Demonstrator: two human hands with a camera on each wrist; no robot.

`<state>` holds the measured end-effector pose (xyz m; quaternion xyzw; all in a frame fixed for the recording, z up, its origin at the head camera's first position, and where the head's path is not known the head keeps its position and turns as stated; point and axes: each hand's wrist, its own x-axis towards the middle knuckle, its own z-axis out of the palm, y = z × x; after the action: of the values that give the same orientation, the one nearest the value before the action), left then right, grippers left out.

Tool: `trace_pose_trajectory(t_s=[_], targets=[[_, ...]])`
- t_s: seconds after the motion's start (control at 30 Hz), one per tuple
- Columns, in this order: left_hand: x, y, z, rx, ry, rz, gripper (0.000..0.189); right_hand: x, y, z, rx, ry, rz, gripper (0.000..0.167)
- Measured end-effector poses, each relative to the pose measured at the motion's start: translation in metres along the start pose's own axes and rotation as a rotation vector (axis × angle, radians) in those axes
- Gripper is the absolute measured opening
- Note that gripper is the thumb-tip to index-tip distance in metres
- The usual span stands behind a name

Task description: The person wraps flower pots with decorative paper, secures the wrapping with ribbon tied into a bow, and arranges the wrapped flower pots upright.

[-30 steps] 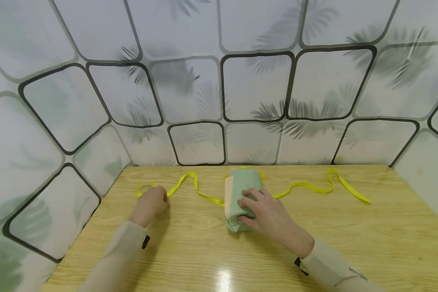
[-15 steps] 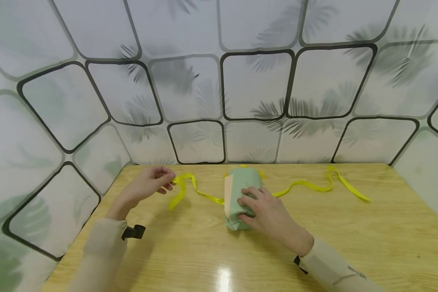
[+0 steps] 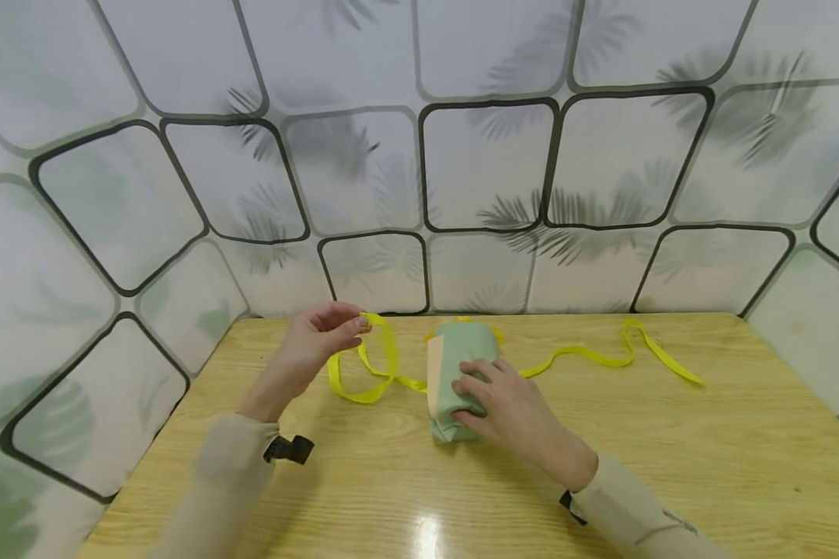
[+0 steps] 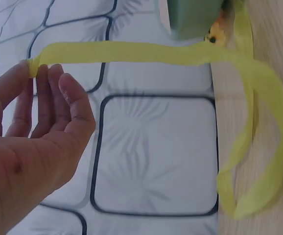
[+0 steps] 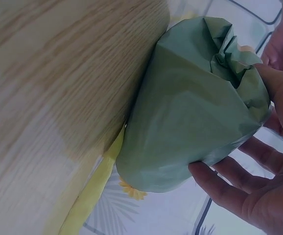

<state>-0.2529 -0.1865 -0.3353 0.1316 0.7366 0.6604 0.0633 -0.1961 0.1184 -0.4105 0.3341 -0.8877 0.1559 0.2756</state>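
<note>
A bouquet [image 3: 461, 349] wrapped in green paper, with a pale strip along one side, lies mid-table. Small yellow flowers [image 5: 133, 190] show at its far end. A yellow ribbon runs out from under it on both sides. My left hand [image 3: 311, 341] is raised above the table left of the bouquet and pinches one end of the ribbon [image 4: 127, 52] between thumb and fingertip. From there the ribbon hangs in a loop. My right hand [image 3: 510, 407] holds the wrapped bouquet from the right, thumb by the crumpled paper end and fingers along its side.
The other ribbon tail [image 3: 594, 355] lies in waves on the wooden table [image 3: 363, 481] to the right. Behind the table hangs a white cloth backdrop [image 3: 489, 163] with dark rounded squares and leaf prints. It meets the table's back edge.
My left hand has picked up the left ribbon end from the table, lifted it and carried it right toward the bouquet. My right hand has stayed on the bouquet.
</note>
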Motion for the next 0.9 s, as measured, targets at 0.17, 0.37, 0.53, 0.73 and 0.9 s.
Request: trace_pose_trajectory(t_s=[0.17, 0.37, 0.53, 0.73, 0.9], targets=[[0.014, 0.002, 0.031, -0.042, -0.040, 0.012, 0.009, 0.000, 0.000, 0.000, 0.002, -0.008, 0.008, 0.035], [0.035, 0.008, 0.070, -0.037, -0.110, 0.071, 0.018, 0.000, 0.000, 0.000, 0.004, 0.001, 0.007, 0.035], [0.045, 0.008, 0.094, 0.026, -0.188, 0.099, 0.025, 0.000, 0.000, 0.001, 0.001, 0.021, -0.008, 0.035], [0.046, -0.007, 0.086, 0.184, -0.161, 0.121, 0.023, 0.001, -0.001, 0.001, -0.005, 0.017, -0.018, 0.035], [0.041, -0.021, 0.064, 0.544, -0.098, 0.139, 0.021, 0.000, -0.001, -0.001, 0.010, -0.003, 0.002, 0.034]])
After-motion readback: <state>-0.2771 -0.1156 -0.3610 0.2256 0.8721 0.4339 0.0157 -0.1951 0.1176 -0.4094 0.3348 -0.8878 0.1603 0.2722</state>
